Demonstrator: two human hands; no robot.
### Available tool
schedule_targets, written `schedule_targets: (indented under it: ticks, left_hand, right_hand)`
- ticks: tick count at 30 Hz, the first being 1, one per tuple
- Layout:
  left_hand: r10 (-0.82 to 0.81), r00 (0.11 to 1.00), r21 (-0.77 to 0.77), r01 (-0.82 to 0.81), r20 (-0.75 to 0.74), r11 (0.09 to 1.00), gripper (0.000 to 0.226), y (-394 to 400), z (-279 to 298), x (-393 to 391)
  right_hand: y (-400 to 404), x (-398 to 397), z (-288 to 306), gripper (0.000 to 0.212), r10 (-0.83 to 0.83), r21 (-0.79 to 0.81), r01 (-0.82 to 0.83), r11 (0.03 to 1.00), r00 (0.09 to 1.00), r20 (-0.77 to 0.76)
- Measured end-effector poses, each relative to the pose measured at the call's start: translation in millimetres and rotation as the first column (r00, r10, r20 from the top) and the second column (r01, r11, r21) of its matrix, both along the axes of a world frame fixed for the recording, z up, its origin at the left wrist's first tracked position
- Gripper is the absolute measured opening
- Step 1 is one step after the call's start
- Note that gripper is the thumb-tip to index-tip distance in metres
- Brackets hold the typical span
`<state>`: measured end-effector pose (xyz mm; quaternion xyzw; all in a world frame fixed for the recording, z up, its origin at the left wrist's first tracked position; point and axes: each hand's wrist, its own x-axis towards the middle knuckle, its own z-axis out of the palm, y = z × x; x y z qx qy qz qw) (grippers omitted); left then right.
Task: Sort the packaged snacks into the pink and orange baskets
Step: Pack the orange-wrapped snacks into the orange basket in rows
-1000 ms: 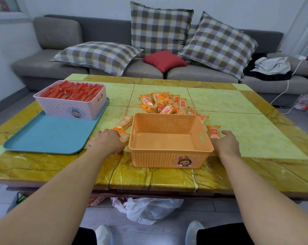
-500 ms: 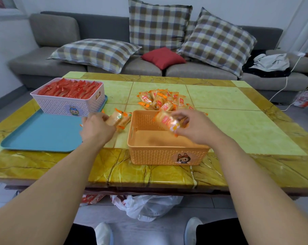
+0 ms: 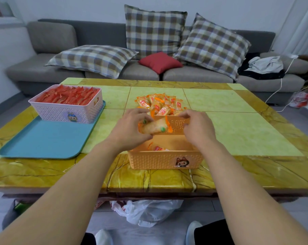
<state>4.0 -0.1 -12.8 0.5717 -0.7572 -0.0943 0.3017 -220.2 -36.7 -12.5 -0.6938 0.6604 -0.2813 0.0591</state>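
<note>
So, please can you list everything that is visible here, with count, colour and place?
pink basket: one, full of red packets, on tray
tray: one, blue, table left
orange basket: one, table front, one packet inside
snack pile: many orange packets, behind orange basket
table: one, yellow-green
sofa: one, grey, three checked cushions, one red
plastic bag: one, white, floor
left hand: holds packet over orange basket
right hand: over basket

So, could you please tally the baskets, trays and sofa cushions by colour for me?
Pink perforated plastic basket: 1
Orange perforated plastic basket: 1
Blue flat plastic tray: 1
Checked fabric cushions: 3
Red fabric cushion: 1
Total: 7
</note>
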Motion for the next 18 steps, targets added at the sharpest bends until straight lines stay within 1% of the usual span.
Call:
schedule_targets:
  ticks: [1, 2, 4, 5, 7, 10, 12, 13, 14, 15, 16, 17, 18]
  left_hand:
    - [-0.035, 0.997, 0.063, 0.031, 0.065, 0.998, 0.049, 0, 0, -3]
    - [-0.064, 0.987, 0.123, 0.046, 0.147, 0.991, 0.049, 0, -1, -6]
    - [-0.099, 0.950, 0.207, 0.037, 0.298, 0.978, 0.047, 1, -1, -14]
    - [-0.109, 0.936, 0.236, 0.028, 0.336, 0.971, 0.044, 1, -1, -18]
    - [-0.125, 0.923, 0.293, 0.014, 0.363, 0.956, 0.039, -1, 0, -21]
    - [-0.148, 0.908, 0.412, -0.030, 0.392, 0.911, 0.035, -1, 6, -20]
    - [-0.173, 0.909, 0.470, -0.027, 0.378, 0.882, 0.037, 1, 9, -16]
    - [-0.175, 0.926, 0.488, -0.010, 0.333, 0.873, 0.041, 3, 9, -14]
    - [-0.159, 0.956, 0.494, 0.017, 0.246, 0.869, 0.045, 3, 9, -11]
    - [-0.112, 0.987, 0.473, 0.045, 0.115, 0.880, 0.046, 4, 9, -9]
    - [-0.033, 0.999, 0.408, 0.047, -0.042, 0.912, 0.041, 3, 8, -7]
    - [0.075, 0.978, 0.303, -0.013, -0.196, 0.953, 0.032, -2, 6, -5]
    - [0.196, 0.926, 0.206, -0.133, -0.323, 0.969, 0.023, -9, 4, 0]
  right_hand:
    - [-1, -3, 0, 0.042, -0.045, -0.037, 0.045, 0.998, 0.999, 0.007]
    - [-3, -5, -2, 0.040, -0.072, -0.040, 0.073, 0.997, 0.997, 0.014]
    - [-5, -8, -7, 0.039, -0.088, 0.036, 0.087, 0.996, 0.996, 0.025]
    - [-4, -8, -9, 0.038, -0.082, 0.096, 0.079, 0.992, 0.996, 0.035]
    - [-2, -8, -11, 0.037, -0.046, 0.177, 0.035, 0.984, 0.997, 0.063]
    - [2, -8, -8, 0.039, -0.010, 0.208, -0.011, 0.978, 0.995, 0.100]
    - [6, -7, -4, 0.040, -0.012, 0.208, -0.010, 0.978, 0.995, 0.102]
    - [6, -6, -2, 0.040, -0.016, 0.190, -0.005, 0.982, 0.994, 0.105]
    - [6, -5, -2, 0.040, -0.021, 0.161, 0.005, 0.987, 0.994, 0.103]
    - [6, -3, -1, 0.041, -0.024, 0.131, 0.012, 0.991, 0.995, 0.094]
    - [4, -1, 0, 0.042, -0.023, 0.105, 0.014, 0.994, 0.996, 0.084]
    - [0, 2, 1, 0.044, -0.018, 0.080, 0.011, 0.997, 0.996, 0.087]
    - [-4, 6, 3, 0.047, -0.009, 0.058, 0.003, 0.998, 0.995, 0.100]
